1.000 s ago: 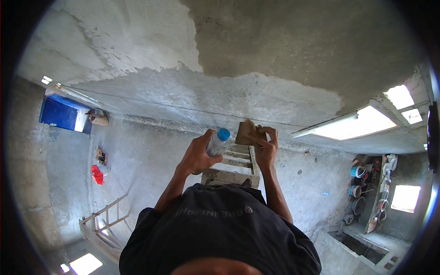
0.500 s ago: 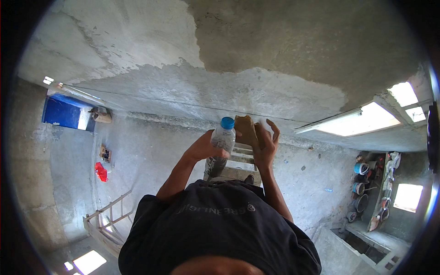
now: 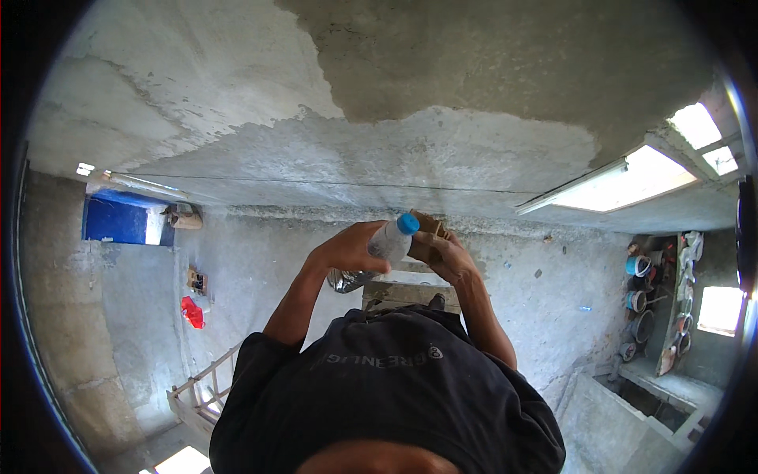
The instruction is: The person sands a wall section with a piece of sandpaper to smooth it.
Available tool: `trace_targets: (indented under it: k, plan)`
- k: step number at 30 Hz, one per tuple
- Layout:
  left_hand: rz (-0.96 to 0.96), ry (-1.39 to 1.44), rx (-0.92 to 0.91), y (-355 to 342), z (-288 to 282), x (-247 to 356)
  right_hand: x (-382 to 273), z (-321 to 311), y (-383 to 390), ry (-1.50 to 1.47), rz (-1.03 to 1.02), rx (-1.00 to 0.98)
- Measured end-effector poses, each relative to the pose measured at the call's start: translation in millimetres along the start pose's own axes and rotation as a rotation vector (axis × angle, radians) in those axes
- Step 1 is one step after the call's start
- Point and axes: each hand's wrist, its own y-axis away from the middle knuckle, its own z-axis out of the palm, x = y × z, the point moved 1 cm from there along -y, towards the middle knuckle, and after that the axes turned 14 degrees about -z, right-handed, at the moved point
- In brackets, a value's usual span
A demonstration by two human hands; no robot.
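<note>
My left hand (image 3: 347, 249) is wrapped round a clear plastic bottle (image 3: 390, 242) with a blue cap (image 3: 408, 223). The bottle leans to the right, its capped end beside a brown, ragged-edged piece that looks like cardboard (image 3: 426, 249). That piece is gripped by my right hand (image 3: 452, 257), close to the bottle's neck. Something dark or silvery shows through the bottle's lower part, under my left hand. Below both hands are the steps of a wooden ladder (image 3: 403, 294), partly hidden by my shirt.
A patchy concrete wall (image 3: 379, 158) rises in front. Buckets (image 3: 636, 265) line the right side near a plank (image 3: 676, 316). At left are a red bag (image 3: 192, 312), a blue panel (image 3: 118, 217) and another wooden ladder (image 3: 207, 383). A square pit (image 3: 643, 399) lies at lower right.
The bottle has tipped from nearly upright toward the right, its cap moving nearer the brown piece. My right hand's fingers have closed in, and the brown piece has turned and lowered.
</note>
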Motion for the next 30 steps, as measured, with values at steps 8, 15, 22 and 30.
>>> trace_targets:
  k: [8, 15, 22, 30]
  plan:
    - [-0.283, -0.742, 0.2, -6, 18, 13, 24, -30, -20, -0.009, -0.067, 0.301]
    - [-0.059, -0.981, 0.456, -30, 43, -11, 45, -37, -27, 0.147, -0.09, 0.334]
    - [-0.04, -0.949, 0.472, -35, 42, 1, 71, -70, -38, 0.23, -0.059, 0.199]
    - [-0.228, -0.569, 0.342, -24, 2, -17, 115, -213, -79, 0.915, -0.211, -0.348]
